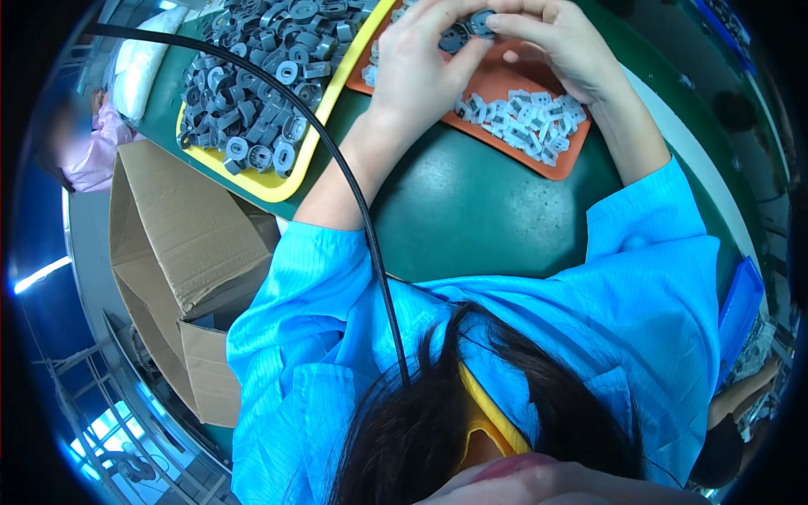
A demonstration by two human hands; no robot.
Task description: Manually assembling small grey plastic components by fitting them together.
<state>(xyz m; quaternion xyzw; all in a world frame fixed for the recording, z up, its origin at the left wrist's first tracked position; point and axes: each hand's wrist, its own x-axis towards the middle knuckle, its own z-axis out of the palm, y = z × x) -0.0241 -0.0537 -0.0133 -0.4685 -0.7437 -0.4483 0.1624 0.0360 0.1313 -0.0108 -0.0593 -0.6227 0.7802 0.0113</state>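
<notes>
My left hand (417, 63) and my right hand (572, 46) meet over an orange tray (555, 171) at the top of the view. Between their fingertips is a small dark grey plastic part (481, 23), pinched from both sides. Another round grey part (454, 38) shows under my left hand; whether it is held or lies in the tray I cannot tell. Many small whitish, translucent plastic pieces (526, 122) are heaped in the tray's near end, below my hands. Some fingers of both hands are cut off by the top edge.
Left of my left forearm, a yellow tray (282, 189) is heaped with grey plastic parts (252, 93). Both trays rest on a green table (484, 219). An open cardboard box (189, 236) stands at the left. A black cable (341, 164) crosses the view. Other people are at both sides.
</notes>
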